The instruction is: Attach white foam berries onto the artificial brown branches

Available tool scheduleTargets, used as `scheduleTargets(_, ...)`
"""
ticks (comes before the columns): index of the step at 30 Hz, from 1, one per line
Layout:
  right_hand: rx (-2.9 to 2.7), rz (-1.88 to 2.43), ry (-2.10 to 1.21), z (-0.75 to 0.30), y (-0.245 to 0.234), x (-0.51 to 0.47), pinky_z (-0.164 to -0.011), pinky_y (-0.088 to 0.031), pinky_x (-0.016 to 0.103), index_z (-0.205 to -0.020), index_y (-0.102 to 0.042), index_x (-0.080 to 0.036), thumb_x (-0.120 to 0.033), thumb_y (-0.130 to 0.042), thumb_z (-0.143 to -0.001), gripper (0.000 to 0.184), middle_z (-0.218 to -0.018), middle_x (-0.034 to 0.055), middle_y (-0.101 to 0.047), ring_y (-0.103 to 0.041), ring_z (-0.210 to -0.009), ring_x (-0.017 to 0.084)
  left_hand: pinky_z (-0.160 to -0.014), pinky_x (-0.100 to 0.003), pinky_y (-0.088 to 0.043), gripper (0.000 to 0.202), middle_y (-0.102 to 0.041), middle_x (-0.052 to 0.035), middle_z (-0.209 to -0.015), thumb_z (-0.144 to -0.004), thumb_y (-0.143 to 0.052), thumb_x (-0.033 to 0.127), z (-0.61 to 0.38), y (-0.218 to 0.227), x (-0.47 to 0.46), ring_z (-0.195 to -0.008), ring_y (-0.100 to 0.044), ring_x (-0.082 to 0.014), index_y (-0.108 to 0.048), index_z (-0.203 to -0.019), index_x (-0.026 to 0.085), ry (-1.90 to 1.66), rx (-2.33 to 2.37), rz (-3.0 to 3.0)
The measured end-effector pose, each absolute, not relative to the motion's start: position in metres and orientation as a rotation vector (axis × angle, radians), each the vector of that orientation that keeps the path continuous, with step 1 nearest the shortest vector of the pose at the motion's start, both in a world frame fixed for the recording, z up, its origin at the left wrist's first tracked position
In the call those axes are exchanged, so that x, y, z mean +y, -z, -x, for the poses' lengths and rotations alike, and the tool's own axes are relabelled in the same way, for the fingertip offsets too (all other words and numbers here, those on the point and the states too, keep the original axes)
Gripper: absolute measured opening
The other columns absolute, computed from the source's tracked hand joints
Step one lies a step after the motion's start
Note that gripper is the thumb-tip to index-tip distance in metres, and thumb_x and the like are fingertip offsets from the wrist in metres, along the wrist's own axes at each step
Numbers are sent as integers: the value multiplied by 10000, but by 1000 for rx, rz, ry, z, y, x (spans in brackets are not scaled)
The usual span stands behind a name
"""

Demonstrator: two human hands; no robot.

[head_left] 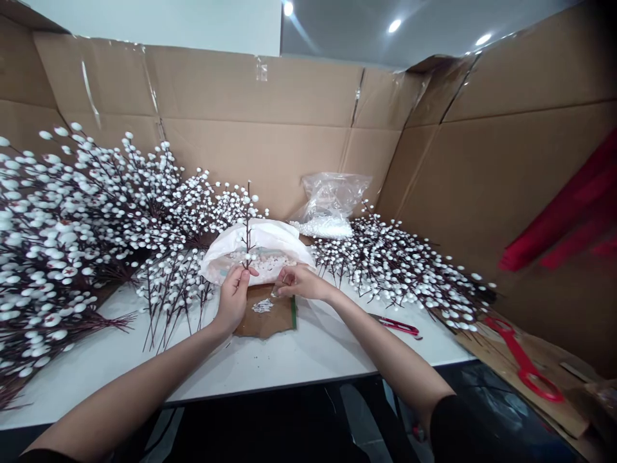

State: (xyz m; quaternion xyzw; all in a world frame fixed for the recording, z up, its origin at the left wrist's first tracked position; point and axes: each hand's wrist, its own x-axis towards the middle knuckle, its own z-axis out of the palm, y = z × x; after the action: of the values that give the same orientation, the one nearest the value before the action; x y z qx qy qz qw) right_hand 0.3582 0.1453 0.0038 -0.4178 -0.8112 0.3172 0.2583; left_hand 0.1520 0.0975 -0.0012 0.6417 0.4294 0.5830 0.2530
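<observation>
1. Two bare forearms (405, 366) in short black sleeves (463, 427) are filling the foreground, slanting over a white tabletop (270, 373).
2. Left hand (232, 292) is gripping a thin dark-brown twig with a few round white berries (248, 235) between thumb and curled fingers. The twig is standing upright in front of a crumpled white bag (212, 260) of small white beads (270, 262).
3. Right hand (301, 281) is hovering by the bag's near edge, fingers bent, thumb almost meeting them. Can't tell if it's pinching anything.
4. Doing this well, imo: that low grip is leaving the side shoots free, so I'd be holding the twig steady and rolling it between the fingertips.
5. Just below, a brown cardboard scrap with a green edge (255, 329) is carrying tiny white bits (263, 305); I'd be minding my wrists there.
6. Hard to make out: the fingers are hiding the twig's bottom end, I'm not making out what those bits are, and the frame is chopping off the big white-berried branches (72, 186) at left.
</observation>
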Motion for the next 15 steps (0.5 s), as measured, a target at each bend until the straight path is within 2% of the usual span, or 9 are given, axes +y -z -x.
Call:
scheduleTargets(4, -2286, 1100, -809, -350, 1, 135, -582, -408, 250, -830, -634, -180, -400, -703, -692, 269, -721, 4, -625, -553, -661, 150, -778, -284, -414, 287, -596, -42, -823, -885, -455, 365, -154, 0, 96, -840, -543, -188, -659, -921, 167, -1434, 1142, -1707)
scheduleTargets(8, -2170, 938, -658, -345, -7, 127, -794, -453, 330, -908, -679, -187, -369, -626, -791, 223, -920, 64, -676, -605, -882, 206, -737, -277, -442, 288, -635, -46, -829, -853, -523, 379, -159, 2, 94, -807, -567, -181, -677, -946, 154, -1371, 1016, -1656)
scheduleTargets(11, -1989, 755, -803, -342, -13, 120, -849, -467, 348, -991, -675, -202, -376, -590, -828, 253, -1046, 77, -658, -594, -988, 215, -701, -273, -447, 271, -653, -39, -817, -840, -543, 379, -164, 4, 93, -760, -572, -170, -678, -918, 158, -1306, 914, -1644)
scheduleTargets(15, -1767, 565, -1110, -334, -12, 111, -805, -514, 337, -893, -694, -192, -400, -621, -802, 239, -981, 59, -661, -620, -932, 200, -652, -263, -416, 242, -604, -15, -698, -807, -584, 387, -172, 4, 89, -691, -536, -156, -644, -758, 157, -1271, 884, -1635)
